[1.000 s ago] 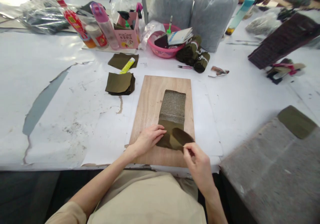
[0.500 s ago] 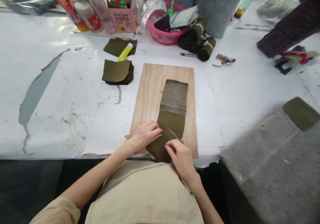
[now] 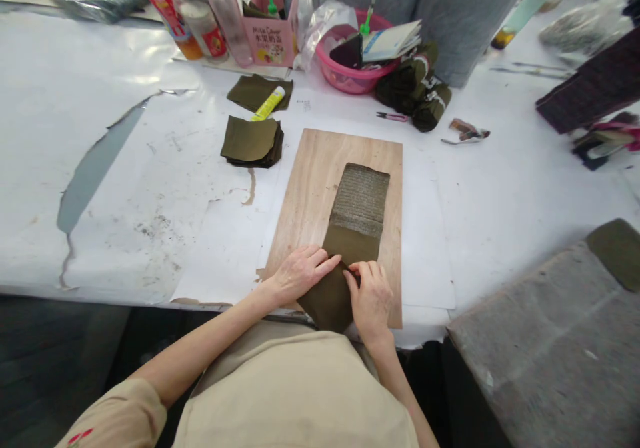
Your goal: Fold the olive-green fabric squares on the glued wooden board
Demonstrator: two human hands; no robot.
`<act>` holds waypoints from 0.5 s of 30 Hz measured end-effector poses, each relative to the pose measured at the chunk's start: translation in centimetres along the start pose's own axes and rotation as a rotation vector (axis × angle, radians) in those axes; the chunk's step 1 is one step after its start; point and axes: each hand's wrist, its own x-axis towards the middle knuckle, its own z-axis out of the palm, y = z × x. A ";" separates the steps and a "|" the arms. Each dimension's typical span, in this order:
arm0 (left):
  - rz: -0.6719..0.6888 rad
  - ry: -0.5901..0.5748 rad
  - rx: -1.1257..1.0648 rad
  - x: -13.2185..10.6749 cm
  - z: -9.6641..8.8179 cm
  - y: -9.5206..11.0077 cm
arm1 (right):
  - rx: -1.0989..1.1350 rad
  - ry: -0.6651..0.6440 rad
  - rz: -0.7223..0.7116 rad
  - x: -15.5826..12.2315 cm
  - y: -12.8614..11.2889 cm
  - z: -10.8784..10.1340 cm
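Note:
My left hand [image 3: 303, 271] has its fingers together on the upper edge of an olive-green fabric piece [image 3: 327, 301], thumb and fingertips closed on it. Opposite it, my right hand [image 3: 371, 299] pinches the same edge near its right corner, fingertips curled. This piece overhangs the table's front edge toward my lap. Just beyond my hands, overlapping olive fabric pieces [image 3: 361, 195] lie in a staggered row, with greyish strips showing along their edges. Beneath them is a wooden board [image 3: 310, 188].
Left of the board sit a stack of olive pieces [image 3: 251, 143] and a yellow glue tube [image 3: 269, 103]. Behind stand a pink basin [image 3: 345, 78], thread snips [image 3: 393, 116] and rolled olive fabric [image 3: 431, 108]. A grey-covered surface [image 3: 550, 321] is at the right.
My right hand has moved up to the fabric edge, closer to my left hand. The pale-edged corner of the piece now looks folded over. The view has shifted slightly.

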 end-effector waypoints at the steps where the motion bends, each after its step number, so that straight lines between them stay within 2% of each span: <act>1: 0.003 -0.005 0.015 0.1 0.0 0.1 | 0.001 0.005 -0.001 -0.1 0.0 0.0; 10: -0.032 -0.004 0.011 0.0 0.1 0.5 | 0.015 0.117 -0.107 -0.6 0.1 0.8; 15: -0.017 -0.006 0.006 0.0 0.1 0.5 | 0.042 0.136 -0.138 -0.8 0.5 0.9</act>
